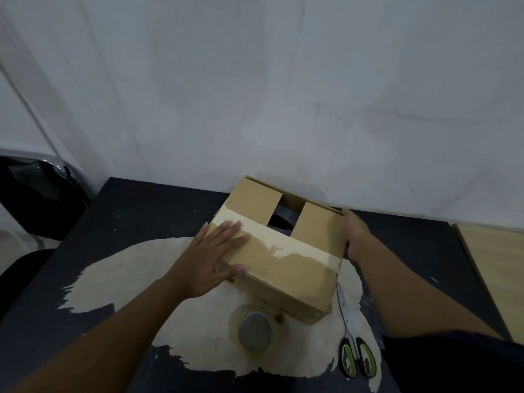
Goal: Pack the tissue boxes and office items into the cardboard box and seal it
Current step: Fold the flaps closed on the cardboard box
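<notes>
A brown cardboard box (286,268) sits on the dark table near the wall. Its near flap is folded down with a pale strip of tape across it. The two side flaps are folded in, and a gap between them shows a dark interior (280,219). My left hand (218,256) lies flat, fingers spread, on the box's left top corner and the tape. My right hand (354,234) grips the box's right side, its fingers partly hidden behind the edge. The contents cannot be made out.
A roll of clear tape (252,327) lies just in front of the box. Scissors with green-black handles (353,347) lie to the right of it. The table (136,211) has a worn pale patch. A light wooden board (496,265) is at right, a black chair (34,194) at left.
</notes>
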